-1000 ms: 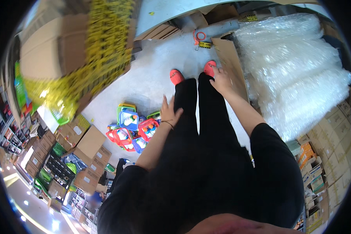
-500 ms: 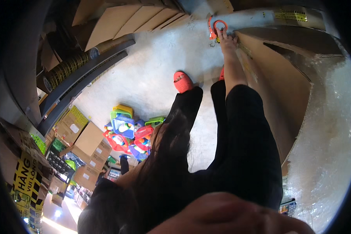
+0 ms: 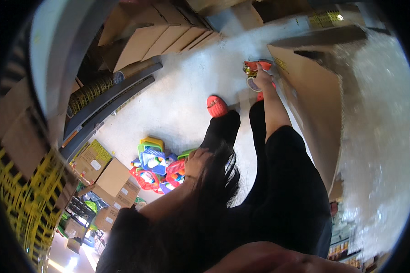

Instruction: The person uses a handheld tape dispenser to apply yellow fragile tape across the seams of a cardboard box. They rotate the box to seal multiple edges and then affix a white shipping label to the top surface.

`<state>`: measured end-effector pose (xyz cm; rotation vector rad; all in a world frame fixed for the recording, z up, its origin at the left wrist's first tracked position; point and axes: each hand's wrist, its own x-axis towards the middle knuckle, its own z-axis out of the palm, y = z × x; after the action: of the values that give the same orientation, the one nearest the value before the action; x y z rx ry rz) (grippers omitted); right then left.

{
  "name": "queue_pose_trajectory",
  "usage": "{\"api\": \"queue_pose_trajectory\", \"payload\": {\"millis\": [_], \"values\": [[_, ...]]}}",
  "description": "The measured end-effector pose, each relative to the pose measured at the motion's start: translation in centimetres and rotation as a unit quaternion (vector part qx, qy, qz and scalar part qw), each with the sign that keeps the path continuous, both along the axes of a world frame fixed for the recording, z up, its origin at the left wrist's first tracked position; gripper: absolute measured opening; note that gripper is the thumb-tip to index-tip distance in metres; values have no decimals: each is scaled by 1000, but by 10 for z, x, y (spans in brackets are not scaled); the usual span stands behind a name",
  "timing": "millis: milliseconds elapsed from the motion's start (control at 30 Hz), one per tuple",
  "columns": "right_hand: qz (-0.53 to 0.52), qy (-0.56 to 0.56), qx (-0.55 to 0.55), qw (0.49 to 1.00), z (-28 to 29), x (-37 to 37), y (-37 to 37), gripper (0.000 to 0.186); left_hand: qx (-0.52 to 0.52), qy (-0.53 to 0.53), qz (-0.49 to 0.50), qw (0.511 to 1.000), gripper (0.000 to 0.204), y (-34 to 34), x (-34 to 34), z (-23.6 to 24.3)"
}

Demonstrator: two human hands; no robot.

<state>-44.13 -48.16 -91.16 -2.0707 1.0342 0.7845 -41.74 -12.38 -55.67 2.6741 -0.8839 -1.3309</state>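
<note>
Near the standing cardboard, my right hand (image 3: 262,81) is closed around an orange-red tape dispenser (image 3: 262,65). A tape roll (image 3: 252,84) shows beside my fingers, and part of the handle is hidden by the hand. My left hand (image 3: 198,162) lies on my left leg by the knee, fingers stretched out and holding nothing. Dark hair hangs close to it, partly covering the leg. A red slipper (image 3: 217,106) is on my left foot, flat on the grey floor (image 3: 177,86).
Colourful plastic baskets (image 3: 152,161) with bottles stand left of my leg. Folded cardboard (image 3: 155,43) leans at the back left above a dark rail (image 3: 109,109). A large cardboard sheet (image 3: 312,100) and clear wrap (image 3: 373,136) rise on the right. Cartons (image 3: 116,177) are stacked lower left.
My right hand has taken hold of the tape dispenser and drawn it nearer, turning it. My left hand has come into sight on my leg. The whole view has shifted slightly.
</note>
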Motion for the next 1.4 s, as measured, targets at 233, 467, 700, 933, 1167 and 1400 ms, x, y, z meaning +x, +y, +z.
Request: {"api": "queue_pose_trajectory", "payload": {"millis": [233, 467, 700, 933, 1167, 1400], "values": [[-229, -257, 209, 915, 272, -40, 53, 86, -13, 149, 101, 984, 67, -36, 11, 41], [-176, -322, 309, 877, 636, -46, 38, 75, -363, 547, 460, 598, 48, -110, 38, 238], [55, -364, 52, 928, 823, -26, 36, 46, -433, 652, 449, 431, 42, -138, 61, 393], [122, -502, 17, 856, 876, 2, 38, 40, -519, 700, 317, 374, 51, -134, 78, 419], [1, -486, 132, 864, 881, 8, 51, 68, -555, 594, 391, 431, 61, -127, 74, 454], [82, -369, 332, 864, 867, -1, 38, 78, -515, 580, 444, 449, 49, -123, 61, 458]]}}
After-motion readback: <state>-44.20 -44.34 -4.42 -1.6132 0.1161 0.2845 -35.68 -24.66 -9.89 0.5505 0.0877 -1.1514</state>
